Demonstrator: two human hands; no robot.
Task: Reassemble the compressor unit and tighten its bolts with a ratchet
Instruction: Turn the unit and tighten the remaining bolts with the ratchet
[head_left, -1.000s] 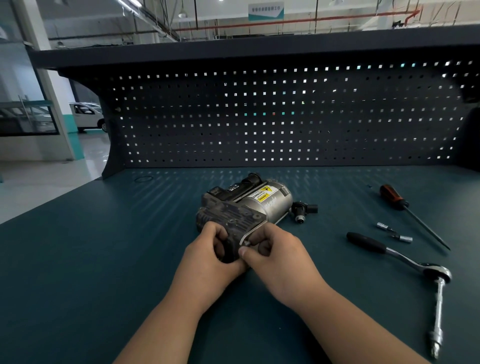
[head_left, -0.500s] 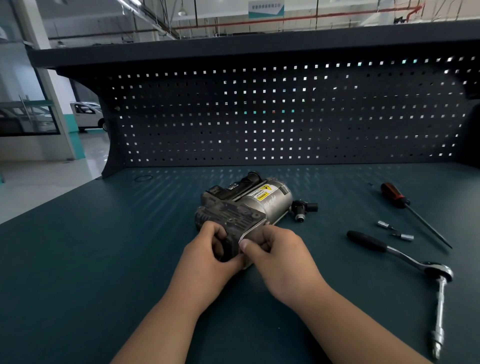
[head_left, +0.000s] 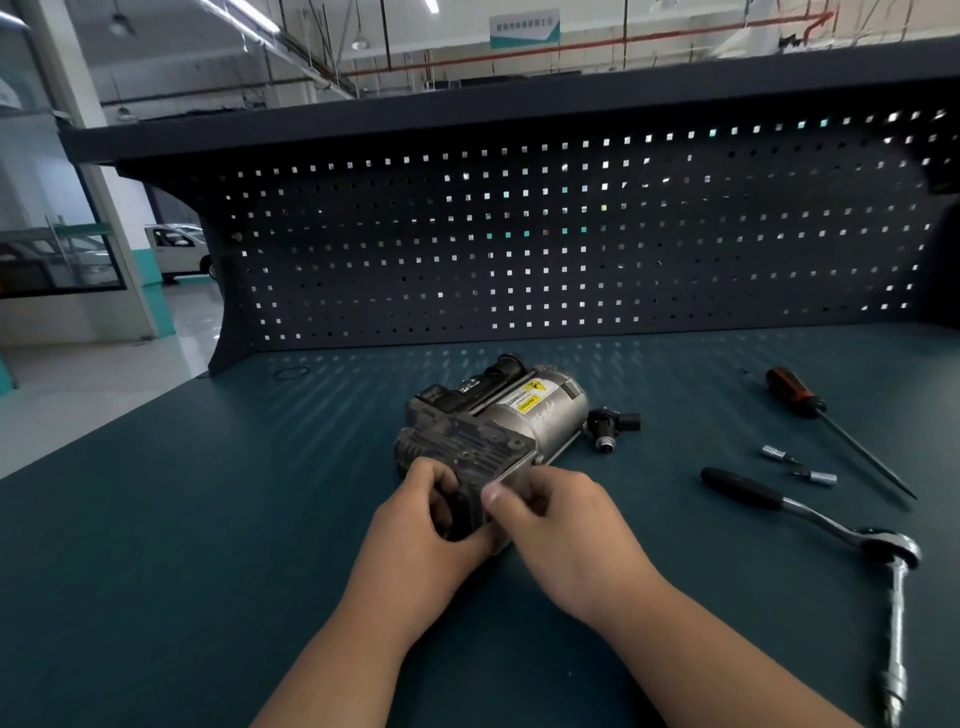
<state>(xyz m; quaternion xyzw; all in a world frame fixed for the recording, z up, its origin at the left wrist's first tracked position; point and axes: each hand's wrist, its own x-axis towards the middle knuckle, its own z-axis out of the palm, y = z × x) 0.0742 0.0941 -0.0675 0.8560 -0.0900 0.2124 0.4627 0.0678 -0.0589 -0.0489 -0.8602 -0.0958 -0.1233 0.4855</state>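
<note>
From the head view, the compressor unit (head_left: 493, 431) lies on its side on the dark teal surface (head_left: 208, 519), a little ahead of me. Its grimy black end block faces me, and its silver cylinder with the yellow label points away to the right.

My left hand (head_left: 421, 525) grips the near left corner of the block, fingers (head_left: 434, 475) curled over its top edge. My right hand (head_left: 566, 525) is just beside it, with the thumb pressed against the near face and the other fingers bent round the corner. The blur hides whether they also pinch something small there.

A small black fitting (head_left: 610, 426) sits just beside the cylinder's far end. Well apart on my right lie the ratchet (head_left: 810, 515) with a long extension on its head, two small sockets (head_left: 823, 477) and an orange-handled screwdriver (head_left: 795, 389). A dark pegboard (head_left: 519, 234) stands upright along the back.
</note>
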